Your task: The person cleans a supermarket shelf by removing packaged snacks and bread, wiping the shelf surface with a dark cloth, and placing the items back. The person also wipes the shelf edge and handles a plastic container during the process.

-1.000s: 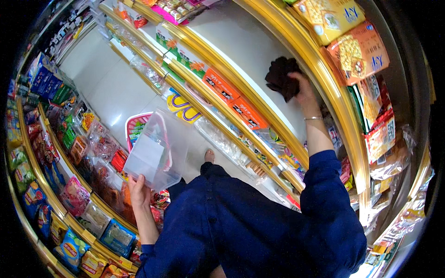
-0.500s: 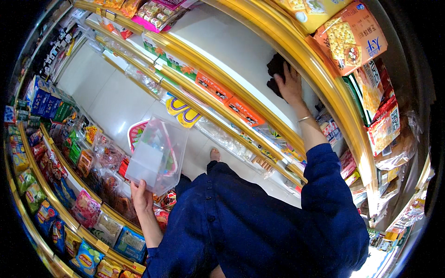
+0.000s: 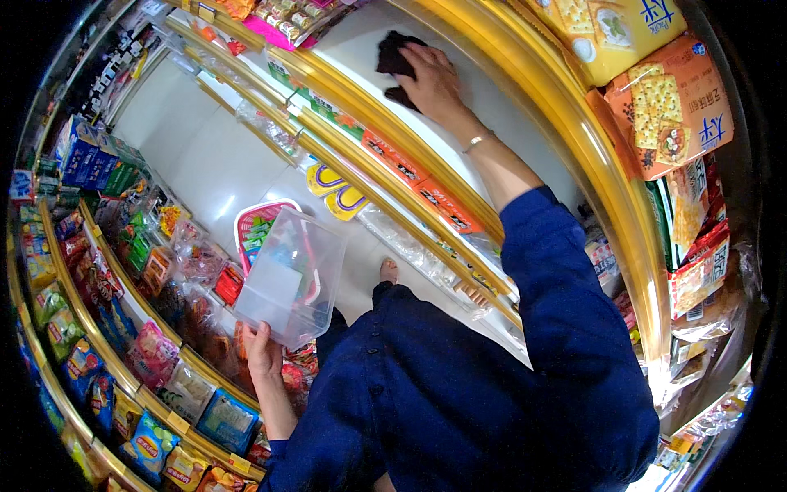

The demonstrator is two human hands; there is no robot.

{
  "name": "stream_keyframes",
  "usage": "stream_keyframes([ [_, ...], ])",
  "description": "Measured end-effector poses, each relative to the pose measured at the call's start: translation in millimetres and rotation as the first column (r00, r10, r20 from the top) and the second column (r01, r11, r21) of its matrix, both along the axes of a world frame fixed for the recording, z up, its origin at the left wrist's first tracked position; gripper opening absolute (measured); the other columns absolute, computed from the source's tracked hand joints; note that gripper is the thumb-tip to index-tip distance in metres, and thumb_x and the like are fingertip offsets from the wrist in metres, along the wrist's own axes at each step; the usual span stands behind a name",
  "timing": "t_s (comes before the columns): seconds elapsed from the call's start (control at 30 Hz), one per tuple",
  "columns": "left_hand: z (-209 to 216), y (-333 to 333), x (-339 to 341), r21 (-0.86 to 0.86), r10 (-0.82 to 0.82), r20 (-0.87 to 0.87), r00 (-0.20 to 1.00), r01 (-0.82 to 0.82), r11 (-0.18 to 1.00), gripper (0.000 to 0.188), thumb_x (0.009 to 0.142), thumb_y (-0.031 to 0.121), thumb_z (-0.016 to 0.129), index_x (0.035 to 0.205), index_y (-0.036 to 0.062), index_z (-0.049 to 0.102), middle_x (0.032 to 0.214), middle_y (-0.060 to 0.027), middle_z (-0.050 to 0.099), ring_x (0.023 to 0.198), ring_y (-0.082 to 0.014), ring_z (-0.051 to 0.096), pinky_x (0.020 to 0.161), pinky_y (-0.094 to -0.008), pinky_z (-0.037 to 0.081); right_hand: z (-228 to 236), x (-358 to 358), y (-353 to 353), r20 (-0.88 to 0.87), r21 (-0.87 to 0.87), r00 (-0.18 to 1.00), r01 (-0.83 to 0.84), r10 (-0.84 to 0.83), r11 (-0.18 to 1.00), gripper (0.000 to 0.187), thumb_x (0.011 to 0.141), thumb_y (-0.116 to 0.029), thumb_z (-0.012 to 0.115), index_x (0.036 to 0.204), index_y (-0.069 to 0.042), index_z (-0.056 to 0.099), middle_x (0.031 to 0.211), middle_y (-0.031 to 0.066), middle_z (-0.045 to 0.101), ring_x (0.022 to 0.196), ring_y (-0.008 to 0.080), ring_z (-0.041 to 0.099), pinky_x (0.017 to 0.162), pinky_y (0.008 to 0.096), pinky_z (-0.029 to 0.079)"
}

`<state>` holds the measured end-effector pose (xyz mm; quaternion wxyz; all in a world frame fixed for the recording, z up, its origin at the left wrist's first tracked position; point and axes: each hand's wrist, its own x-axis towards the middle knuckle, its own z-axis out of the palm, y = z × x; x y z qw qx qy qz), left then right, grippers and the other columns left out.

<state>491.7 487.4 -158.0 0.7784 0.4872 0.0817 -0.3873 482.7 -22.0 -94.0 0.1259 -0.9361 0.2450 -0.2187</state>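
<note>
My left hand [image 3: 264, 354] grips the lower edge of a clear plastic box [image 3: 321, 275], thumb showing on the near side. The box is tilted, and a paler square panel shows in it. My right arm reaches out to a white shelf board [image 3: 512, 119]. There my right hand [image 3: 434, 88] presses a dark brown or black cloth [image 3: 393, 53] flat on the board. Its fingers are curled over the cloth, which sticks out past the fingertips. Part of the cloth lies hidden under the palm.
Yellow shelf edging [image 3: 627, 238] runs beside my right arm, with cracker packs [image 3: 668, 107] above it. Wrapped sweets [image 3: 291, 18] lie at the board's far end. On the floor stands a pink basket [image 3: 244, 221] behind the box. Snack bags [image 3: 152, 443] fill the left shelves.
My right hand has slid the cloth leftward and farther along the shelf board, toward the wrapped sweets. The box in my left hand has shifted slightly right in view.
</note>
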Motion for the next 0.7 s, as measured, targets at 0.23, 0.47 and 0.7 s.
stream_keyframes([
  [0.23, 11.6, 4.9, -5.7, 0.056, 0.022, 0.034, 0.999, -0.024, 0.998, 0.067, 0.073, 0.02, 0.073, 0.127, 0.0021, 0.037, 0.12, -0.0095, 0.05, 0.11, -0.0238, 0.049, 0.096, -0.0385, 0.036, 0.0, 35.9, 5.4, 0.067, -0.086, 0.943, -0.319, 0.325, 0.944, 0.048, 0.068, 0.0, 0.047, 0.111, -0.016, 0.062, 0.124, 0.0041, 0.052, 0.115, 0.027, 0.044, 0.1, 0.0379, 0.033],
  [0.47, 5.1, -2.8, 3.2, 0.018, -0.027, 0.035, 0.999, 0.026, 0.999, 0.069, 0.073, 0.019, 0.073, 0.128, 0.0017, 0.036, 0.12, -0.0093, 0.05, 0.112, -0.0243, 0.048, 0.097, -0.039, 0.036, 20.1, -82.8, 30.7, -0.011, 0.04, 0.929, -0.37, 0.371, 0.928, 0.049, 0.066, 0.008, 0.047, 0.108, -0.012, 0.062, 0.12, 0.0094, 0.052, 0.113, 0.0298, 0.044, 0.097, 0.0381, 0.035],
  [0.7, 5.9, -26.4, 21.2, -0.062, -0.129, 0.076, 0.989, 0.133, 0.989, 0.069, 0.074, 0.019, 0.072, 0.13, 0.0026, 0.035, 0.122, -0.009, 0.049, 0.113, -0.0246, 0.048, 0.097, -0.0392, 0.036, 55.9, -239.4, 69.4, -0.277, 0.099, 0.946, -0.144, 0.166, 0.985, 0.046, 0.067, 0.007, 0.049, 0.103, -0.015, 0.065, 0.122, 0.0093, 0.051, 0.117, 0.0299, 0.042, 0.1, 0.0386, 0.032],
])
